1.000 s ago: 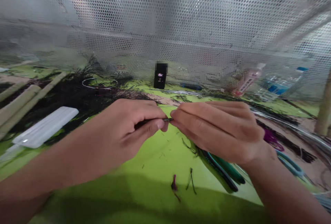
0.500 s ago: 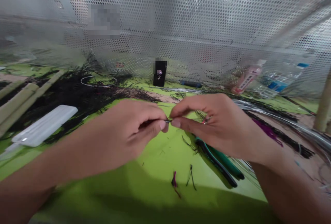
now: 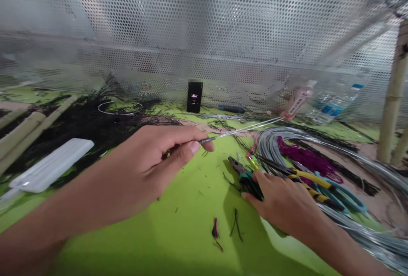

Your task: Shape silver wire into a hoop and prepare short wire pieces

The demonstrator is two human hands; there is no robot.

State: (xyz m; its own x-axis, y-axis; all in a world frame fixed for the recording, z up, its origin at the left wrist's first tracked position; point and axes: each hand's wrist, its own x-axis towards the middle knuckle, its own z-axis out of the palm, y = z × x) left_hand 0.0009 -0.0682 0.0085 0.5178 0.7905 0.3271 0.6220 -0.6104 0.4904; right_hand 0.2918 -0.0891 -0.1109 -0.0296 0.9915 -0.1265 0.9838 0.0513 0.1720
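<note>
My left hand [image 3: 162, 157] pinches the twisted end of a thin metal wire [image 3: 242, 130] between thumb and forefinger, over the green work surface [image 3: 178, 233]. Two strands of it stretch up to the right. Lower on the right, my right hand [image 3: 283, 199] is closed around the handles of the green-and-black pliers [image 3: 236, 165]. Their jaws point up and left, and most of the handles are hidden under the palm. Beside that hand lie yellow-and-black handled pliers [image 3: 314, 178] and a light blue handled tool [image 3: 350, 195].
A coil of silver wire [image 3: 266, 144] and purple thread [image 3: 309, 161] lie at right. Black bristly strands [image 3: 79, 127], bamboo poles [image 3: 24, 129] and a white flat object [image 3: 52, 163] fill the left. A phone-like device [image 3: 194, 97] and bottles [image 3: 298, 99] stand before a perforated metal panel [image 3: 207, 25].
My right hand has let go of the twisted piece, moved down and right, and closed on the pliers. The left hand keeps its pinch. Long wire strands now show to its right.
</note>
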